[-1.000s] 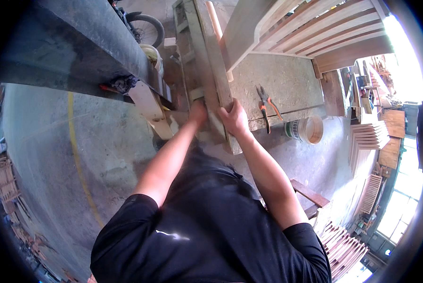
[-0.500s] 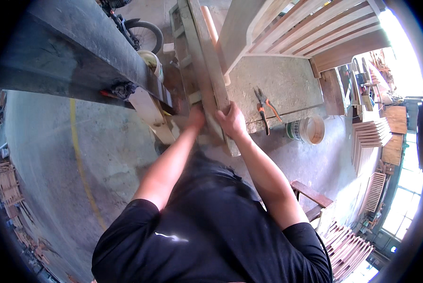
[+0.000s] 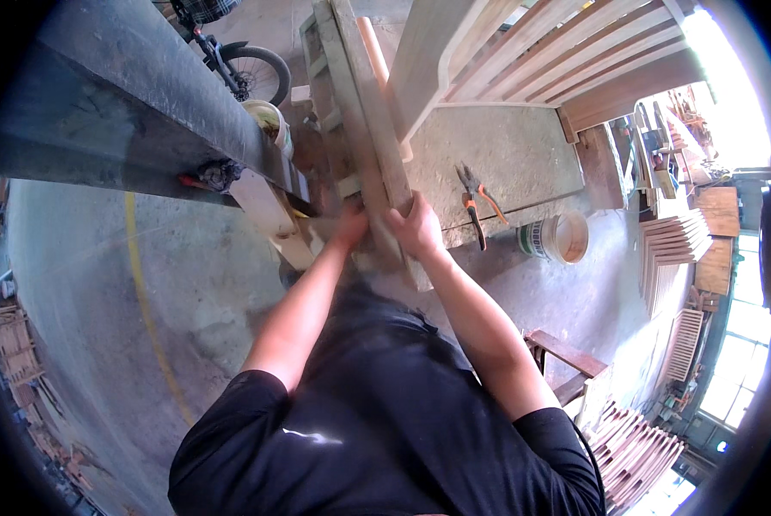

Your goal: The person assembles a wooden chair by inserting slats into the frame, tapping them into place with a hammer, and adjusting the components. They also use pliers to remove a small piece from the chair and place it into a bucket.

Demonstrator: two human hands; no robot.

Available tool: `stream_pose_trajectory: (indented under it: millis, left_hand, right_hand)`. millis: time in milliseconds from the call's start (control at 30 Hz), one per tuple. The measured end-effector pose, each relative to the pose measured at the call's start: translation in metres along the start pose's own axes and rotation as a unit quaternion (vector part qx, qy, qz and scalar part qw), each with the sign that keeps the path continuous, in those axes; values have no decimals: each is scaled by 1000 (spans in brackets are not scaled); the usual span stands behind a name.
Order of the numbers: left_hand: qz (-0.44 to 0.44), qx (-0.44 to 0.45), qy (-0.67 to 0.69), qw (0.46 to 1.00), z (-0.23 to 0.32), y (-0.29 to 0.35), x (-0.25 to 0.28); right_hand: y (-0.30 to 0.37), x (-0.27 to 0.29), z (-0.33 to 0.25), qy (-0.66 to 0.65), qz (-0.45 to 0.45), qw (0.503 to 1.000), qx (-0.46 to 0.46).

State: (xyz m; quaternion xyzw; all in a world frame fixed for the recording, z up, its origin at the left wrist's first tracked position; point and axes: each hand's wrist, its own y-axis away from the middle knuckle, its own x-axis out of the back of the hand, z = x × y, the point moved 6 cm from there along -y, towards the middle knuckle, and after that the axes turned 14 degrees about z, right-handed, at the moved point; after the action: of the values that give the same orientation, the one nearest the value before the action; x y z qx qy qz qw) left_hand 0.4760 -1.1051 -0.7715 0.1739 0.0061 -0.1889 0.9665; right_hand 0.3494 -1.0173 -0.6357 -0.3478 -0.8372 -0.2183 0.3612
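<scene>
A long, worn wooden beam [image 3: 370,129] runs away from my body, with short cross blocks along its left side. My right hand [image 3: 416,228] is closed round the beam's right edge near its close end, thumb on top. On the opposite side, my left hand [image 3: 352,225] is closed against the beam by one of the blocks; its fingertips are hidden and a bit blurred. Right of my right hand, a pair of pliers [image 3: 474,202] with orange and black handles lies on a dusty wooden board [image 3: 523,159]. A pale slatted wooden piece [image 3: 557,56] stands on that board.
A large dark steel beam [image 3: 145,103] crosses the upper left, with a bucket [image 3: 269,120] and a bicycle wheel [image 3: 257,73] beyond it. Another white bucket [image 3: 566,238] lies tipped at the right. Stacked wooden parts [image 3: 630,447] fill the lower right.
The view has shifted slightly, so the surroundings sit a little differently in the picture. Both hands keep their hold on the wooden beam.
</scene>
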Motion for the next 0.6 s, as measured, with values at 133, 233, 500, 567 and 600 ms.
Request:
stream_pose_trajectory:
  millis: [133, 233, 500, 567, 600]
  left_hand:
    - [27, -38, -181, 982, -21, -13, 3]
    - [97, -85, -211, 969, -42, -22, 4]
    - [43, -108, -112, 987, 17, 17, -7]
    - [5, -36, -142, 989, 23, 15, -5]
    - [2, -34, -173, 984, 20, 12, -5]
  right_hand:
    - [-2, -5, 8, 14, 1, 1000, 4]
    - [-1, -5, 7, 5, -3, 1000, 4]
    - [0, -3, 8, 2, -3, 1000, -4]
    - [-1, -4, 9, 0, 1, 1000, -1]
    - [-1, -5, 12, 5, 8, 1000, 1]
